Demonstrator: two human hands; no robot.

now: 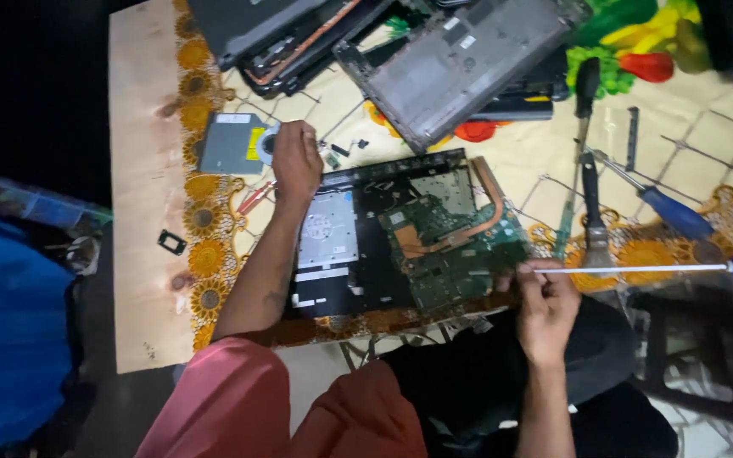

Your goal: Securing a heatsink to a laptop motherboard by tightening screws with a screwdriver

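Right hand (545, 305), fingers closed on the green circuit board's (451, 246) lower right corner; left hand (296, 159) spread flat, gripping nothing.
Opened laptop base (358, 254) lies mid-frame on the patterned tablecloth (205, 254); blue-handled screwdriver (680, 216) at right.

Spare laptop shells (460, 64): stacked at twelve o'clock.
Blue-handled screwdriver (676, 214): three o'clock.
Optical drive (231, 142): ten o'clock.
Tablecloth (545, 157): floral print.

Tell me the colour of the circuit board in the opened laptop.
Green, clearest in the head view: circuit board.
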